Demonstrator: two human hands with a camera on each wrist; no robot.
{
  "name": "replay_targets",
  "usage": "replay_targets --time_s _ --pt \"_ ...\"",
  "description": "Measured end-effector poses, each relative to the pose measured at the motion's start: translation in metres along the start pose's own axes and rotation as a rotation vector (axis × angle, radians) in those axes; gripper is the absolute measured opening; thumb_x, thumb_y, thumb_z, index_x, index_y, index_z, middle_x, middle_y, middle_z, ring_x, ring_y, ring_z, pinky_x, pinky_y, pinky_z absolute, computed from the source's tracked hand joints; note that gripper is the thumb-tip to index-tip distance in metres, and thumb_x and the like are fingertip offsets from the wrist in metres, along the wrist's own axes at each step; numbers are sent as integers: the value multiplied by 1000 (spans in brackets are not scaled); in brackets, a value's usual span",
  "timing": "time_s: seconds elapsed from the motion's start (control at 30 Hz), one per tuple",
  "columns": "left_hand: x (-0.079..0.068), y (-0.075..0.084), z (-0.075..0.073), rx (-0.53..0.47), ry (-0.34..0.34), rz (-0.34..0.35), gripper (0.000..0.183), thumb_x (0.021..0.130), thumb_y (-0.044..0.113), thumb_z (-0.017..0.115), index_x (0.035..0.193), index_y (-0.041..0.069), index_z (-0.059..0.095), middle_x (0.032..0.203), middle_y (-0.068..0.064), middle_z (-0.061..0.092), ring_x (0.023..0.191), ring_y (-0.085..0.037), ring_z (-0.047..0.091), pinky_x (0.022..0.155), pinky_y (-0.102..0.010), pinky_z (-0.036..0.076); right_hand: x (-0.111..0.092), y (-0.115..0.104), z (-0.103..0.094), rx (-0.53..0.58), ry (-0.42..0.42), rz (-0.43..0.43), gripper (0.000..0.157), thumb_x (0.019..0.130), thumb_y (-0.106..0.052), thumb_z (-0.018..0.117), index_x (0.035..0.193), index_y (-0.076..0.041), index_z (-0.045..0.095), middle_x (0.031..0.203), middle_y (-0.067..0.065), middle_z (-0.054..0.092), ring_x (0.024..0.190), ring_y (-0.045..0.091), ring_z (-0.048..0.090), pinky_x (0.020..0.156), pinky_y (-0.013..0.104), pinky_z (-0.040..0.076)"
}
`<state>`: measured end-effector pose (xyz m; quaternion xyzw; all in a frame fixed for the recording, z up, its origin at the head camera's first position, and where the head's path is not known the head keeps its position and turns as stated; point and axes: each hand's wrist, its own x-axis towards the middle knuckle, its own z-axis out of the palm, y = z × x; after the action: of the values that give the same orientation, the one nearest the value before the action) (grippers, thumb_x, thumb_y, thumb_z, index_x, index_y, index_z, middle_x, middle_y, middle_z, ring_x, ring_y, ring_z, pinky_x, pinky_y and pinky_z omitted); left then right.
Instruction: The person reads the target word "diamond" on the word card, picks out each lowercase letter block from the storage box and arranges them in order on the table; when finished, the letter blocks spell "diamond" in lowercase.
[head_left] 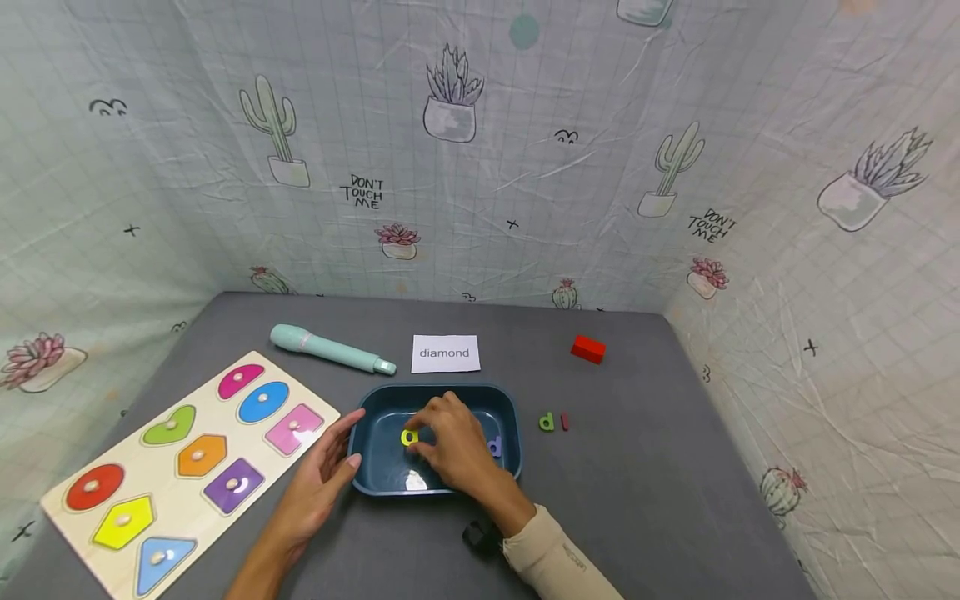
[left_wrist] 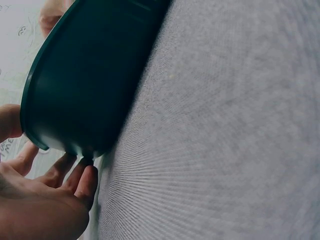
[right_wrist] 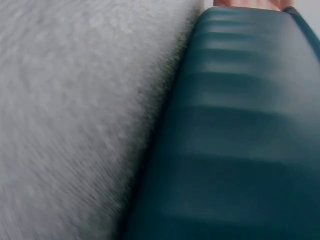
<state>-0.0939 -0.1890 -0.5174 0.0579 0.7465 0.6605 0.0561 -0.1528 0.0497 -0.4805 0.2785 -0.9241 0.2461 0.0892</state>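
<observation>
A dark teal tray (head_left: pixel 384 479) lies on the grey table. Above its inside, my right hand (head_left: pixel 453 442) pinches a yellow letter (head_left: pixel 408 437), which looks like an "a", between thumb and fingertips. Partly behind that hand, a purple letter (head_left: pixel 494 447) shows in the tray's right side. My left hand (head_left: pixel 318 479) rests against the tray's left end, thumb and fingers spread. In the left wrist view, fingers (left_wrist: pixel 86 182) touch the outer wall of the tray (left_wrist: pixel 75 95) and the thumb meets its rim. The right wrist view shows mostly the ribbed tray wall (right_wrist: pixel 235 135).
A "diamond" card (head_left: pixel 446 354) lies behind the tray, left of a red block (head_left: pixel 588 349). Right of the tray are a green letter (head_left: pixel 547 422) and a small red letter (head_left: pixel 565 422). A wooden shape puzzle (head_left: pixel 247 367) and a mint-green stick-like object (head_left: pixel 333 348) lie left.
</observation>
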Motion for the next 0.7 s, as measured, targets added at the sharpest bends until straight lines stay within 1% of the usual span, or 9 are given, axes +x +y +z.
replay_targets --time_s 0.1,0.2,0.33,0.57,0.7 --pt "-1 0 1 -1 1 13 61 111 21 58 167 24 32 176 -6 25 162 -36 22 109 1 30 -3 2 -7 21 44 7 26 86 -29 91 109 -22 83 105 -7 72 96 10 56 78 21 51" --pt "-1 2 2 -1 4 24 61 111 18 57 166 22 33 176 -6 26 163 -36 21 110 0 30 -6 7 -17 35 86 22 26 85 -27 91 109 -21 83 105 -6 73 97 12 58 81 26 55" --pt "-2 4 2 3 8 22 61 111 18 57 166 23 33 176 -5 26 163 -37 19 110 1 29 -11 18 -30 52 145 72 27 84 -24 92 109 -20 83 105 -4 74 97 13 59 84 32 56" --pt "-1 3 1 -6 1 32 61 111 17 57 167 22 32 176 -6 25 163 -36 19 111 1 29 -22 40 -53 75 235 164 28 81 -19 94 107 -18 84 101 1 73 97 17 58 82 34 54" --pt "-1 1 1 -15 -7 53 61 111 16 56 167 19 32 176 -8 26 162 -37 19 112 0 29 -30 54 -64 88 274 203 29 80 -16 94 107 -16 84 101 3 73 96 20 60 82 34 56"
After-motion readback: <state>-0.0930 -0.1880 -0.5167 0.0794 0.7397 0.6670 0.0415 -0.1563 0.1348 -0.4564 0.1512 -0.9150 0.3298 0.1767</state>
